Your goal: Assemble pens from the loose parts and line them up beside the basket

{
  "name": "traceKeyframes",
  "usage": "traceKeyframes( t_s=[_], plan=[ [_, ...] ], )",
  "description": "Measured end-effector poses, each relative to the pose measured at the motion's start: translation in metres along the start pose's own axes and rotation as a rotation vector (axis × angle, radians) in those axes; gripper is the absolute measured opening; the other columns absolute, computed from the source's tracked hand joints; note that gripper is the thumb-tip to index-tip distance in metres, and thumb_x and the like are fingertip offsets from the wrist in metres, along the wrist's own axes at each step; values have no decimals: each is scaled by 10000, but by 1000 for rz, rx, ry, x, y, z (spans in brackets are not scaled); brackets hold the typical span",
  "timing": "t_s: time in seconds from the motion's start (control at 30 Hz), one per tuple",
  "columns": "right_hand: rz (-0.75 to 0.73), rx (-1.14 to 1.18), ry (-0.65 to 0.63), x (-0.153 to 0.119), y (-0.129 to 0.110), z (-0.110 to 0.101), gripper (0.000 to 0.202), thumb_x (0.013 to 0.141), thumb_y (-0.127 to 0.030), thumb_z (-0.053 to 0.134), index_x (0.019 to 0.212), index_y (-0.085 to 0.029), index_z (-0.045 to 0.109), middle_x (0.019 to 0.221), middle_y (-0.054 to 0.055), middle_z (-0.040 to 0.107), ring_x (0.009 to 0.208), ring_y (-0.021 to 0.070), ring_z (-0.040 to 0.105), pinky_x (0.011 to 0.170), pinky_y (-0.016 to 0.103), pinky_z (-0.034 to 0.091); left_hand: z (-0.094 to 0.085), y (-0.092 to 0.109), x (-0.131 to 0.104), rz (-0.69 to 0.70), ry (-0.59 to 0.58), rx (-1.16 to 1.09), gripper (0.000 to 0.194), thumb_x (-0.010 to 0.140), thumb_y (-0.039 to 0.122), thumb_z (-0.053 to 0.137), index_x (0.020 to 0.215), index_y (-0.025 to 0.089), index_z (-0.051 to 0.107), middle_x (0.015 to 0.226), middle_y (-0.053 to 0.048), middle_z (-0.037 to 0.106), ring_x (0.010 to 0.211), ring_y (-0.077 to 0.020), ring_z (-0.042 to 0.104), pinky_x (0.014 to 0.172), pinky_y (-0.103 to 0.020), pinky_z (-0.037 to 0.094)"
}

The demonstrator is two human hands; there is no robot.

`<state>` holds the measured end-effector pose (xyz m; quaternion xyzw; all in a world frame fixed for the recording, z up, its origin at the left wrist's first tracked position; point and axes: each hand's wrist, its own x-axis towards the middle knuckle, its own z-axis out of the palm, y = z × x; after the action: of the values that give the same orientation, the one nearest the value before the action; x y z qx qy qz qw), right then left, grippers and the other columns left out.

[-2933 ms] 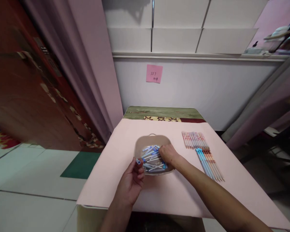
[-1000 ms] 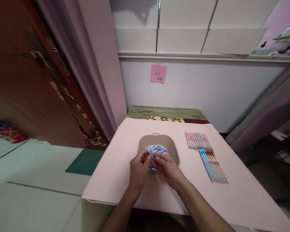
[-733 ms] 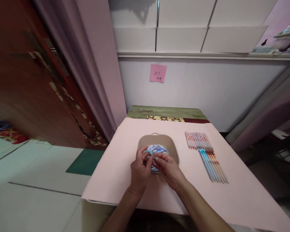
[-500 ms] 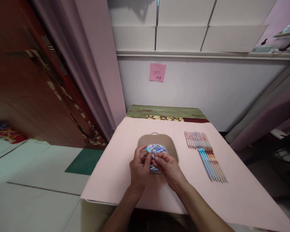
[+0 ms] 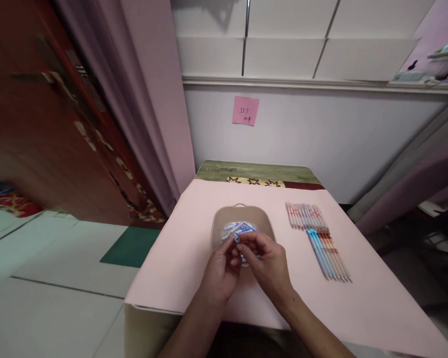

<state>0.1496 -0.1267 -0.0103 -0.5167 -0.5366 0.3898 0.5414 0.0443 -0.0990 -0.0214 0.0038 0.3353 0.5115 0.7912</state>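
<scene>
Above a beige basin (image 5: 218,219), my left hand (image 5: 220,276) pinches a small blue pen part (image 5: 236,238), whose round end faces me and looks hollow. The fingertips of my right hand (image 5: 271,258) are closed at the same part, thumb and forefinger against its side. Fingers hide most of its length. Loose blue and white pen pieces (image 5: 242,227) lie in the basin beneath, partly covered by my hands.
Right of the basin, pens with reddish patterns (image 5: 306,216) lie in a row. Nearer me is a row of blue pens (image 5: 321,256) beside brownish pens (image 5: 336,256). A pink cover (image 5: 179,258) spreads over the table. A pink note (image 5: 245,111) is on the wall behind.
Both hands have turned the pen part so its round end faces me. The bright blue end seen at my left fingers no longer shows. My left hand has shifted slightly right and nearer me.
</scene>
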Motion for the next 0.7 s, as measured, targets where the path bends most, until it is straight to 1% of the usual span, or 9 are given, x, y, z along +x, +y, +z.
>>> traceKeyframes(
  t_s=[0.07,0.17,0.27,0.37,0.4,0.47,0.57,0.63,0.7],
  plan=[
    [-115,-180,33,-1,0,-3,143,809,-259,633,934,-228,695,869,44,708,760,186,670,694,303,546,3,1,-3,-34,-8,-14,96,838,122,587,744,106,602,520,27,509,392,-18,431,321,-81,311],
    [-252,-366,55,0,0,-5,147,834,-248,599,948,-240,690,864,41,696,746,172,649,696,294,532,4,0,-4,-58,-18,-18,117,853,124,565,743,103,602,529,21,514,388,-18,430,313,-84,305],
    [-362,-483,61,0,1,-4,134,858,-240,569,934,-242,680,830,31,687,730,158,635,677,267,509,2,-2,-3,-63,-27,-27,126,859,128,554,749,102,610,523,20,520,380,-21,425,302,-92,293],
    [-439,-551,76,-1,2,-3,130,883,-249,541,914,-234,666,806,31,680,729,152,630,660,248,486,2,-3,-4,-71,-10,-26,133,868,138,547,761,100,616,510,25,531,359,-21,421,288,-94,285],
    [-446,-561,89,-1,2,-3,130,887,-258,535,897,-232,662,792,31,675,711,149,625,650,245,480,2,-3,-5,-70,-2,-25,142,874,147,543,764,98,618,507,24,538,355,-23,427,285,-95,288],
    [-415,-543,128,0,2,-3,126,883,-283,542,871,-228,655,761,25,659,651,136,604,617,237,472,3,-2,-6,-52,6,-24,159,888,165,530,783,93,624,532,6,582,379,-37,485,311,-102,347],
    [-337,-491,181,4,3,-6,105,853,-283,578,874,-216,655,742,8,633,579,111,569,579,219,459,1,0,-8,-59,-28,3,177,907,178,501,855,79,639,683,-63,685,500,-81,607,406,-132,468],
    [-324,-494,176,7,4,-9,99,838,-258,589,886,-212,662,751,3,631,577,103,567,575,210,450,-1,-1,-7,-90,-49,18,180,911,166,490,889,73,643,761,-92,711,544,-93,633,438,-143,494],
    [-331,-516,159,9,4,-10,100,835,-243,586,888,-210,664,759,4,634,574,100,564,567,206,441,-3,-3,-5,-99,-52,1,172,908,139,487,902,72,645,773,-93,712,550,-90,632,451,-143,499]
  ],
)
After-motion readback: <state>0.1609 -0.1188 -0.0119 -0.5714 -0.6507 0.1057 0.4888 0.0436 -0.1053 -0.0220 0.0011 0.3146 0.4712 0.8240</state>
